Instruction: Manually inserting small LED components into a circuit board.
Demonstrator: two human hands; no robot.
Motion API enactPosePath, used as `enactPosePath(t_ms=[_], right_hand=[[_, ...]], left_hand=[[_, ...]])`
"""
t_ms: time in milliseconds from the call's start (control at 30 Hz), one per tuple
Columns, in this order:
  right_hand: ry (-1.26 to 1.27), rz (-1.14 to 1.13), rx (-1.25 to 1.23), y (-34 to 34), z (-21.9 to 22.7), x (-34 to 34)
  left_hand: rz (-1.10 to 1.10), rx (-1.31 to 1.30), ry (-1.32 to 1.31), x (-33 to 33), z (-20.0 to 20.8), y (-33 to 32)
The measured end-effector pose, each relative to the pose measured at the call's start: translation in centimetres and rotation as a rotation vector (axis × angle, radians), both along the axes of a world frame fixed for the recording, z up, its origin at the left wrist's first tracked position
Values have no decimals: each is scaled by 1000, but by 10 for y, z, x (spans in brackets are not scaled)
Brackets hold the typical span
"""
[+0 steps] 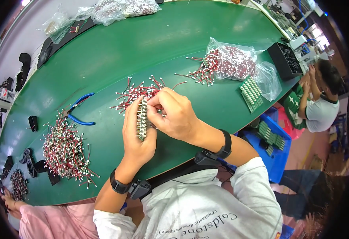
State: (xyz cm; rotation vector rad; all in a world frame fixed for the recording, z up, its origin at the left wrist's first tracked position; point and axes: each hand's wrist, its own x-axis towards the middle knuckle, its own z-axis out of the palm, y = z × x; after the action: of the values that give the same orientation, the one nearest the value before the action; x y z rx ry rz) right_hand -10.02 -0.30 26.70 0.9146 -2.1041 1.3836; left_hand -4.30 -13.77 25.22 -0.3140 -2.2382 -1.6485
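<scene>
My left hand (134, 137) grips a narrow panel of small circuit boards (141, 119), tilted nearly edge-on, with a row of pale connectors along it. My right hand (175, 114) is closed in a pinch against the panel's right side; whatever lies between its fingertips is hidden. Just beyond both hands lies a loose pile of short red wires with white plugs (136, 92), partly covered by my fingers. To the left, blue-handled pliers (82, 121) rest beside a larger heap of wired parts (66, 149).
A clear bag of red wires (236, 61) spills onto the green table (154, 38) at right. Near it are another board panel (251, 95) and a black bin (285, 59). A blue crate (276, 159) with boards stands below the edge. People sit at both sides.
</scene>
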Motion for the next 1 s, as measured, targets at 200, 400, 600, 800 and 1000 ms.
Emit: enactPosePath(t_ms=[200,400,600,800,1000], right_hand=[[-100,15,-49,4,0,-1],[-128,60,-21,10,4,-2],[-227,189,8,-3,6,-39],[-179,9,420,-37,-20,-120],[-320,-81,636,-75,-30,-123]], left_hand=[[-20,-86,55,-1,3,-8],[-10,-210,95,1,10,-7],[99,8,14,-13,-6,-23],[399,477,44,-31,-4,-61],[450,415,75,-38,-19,-71]])
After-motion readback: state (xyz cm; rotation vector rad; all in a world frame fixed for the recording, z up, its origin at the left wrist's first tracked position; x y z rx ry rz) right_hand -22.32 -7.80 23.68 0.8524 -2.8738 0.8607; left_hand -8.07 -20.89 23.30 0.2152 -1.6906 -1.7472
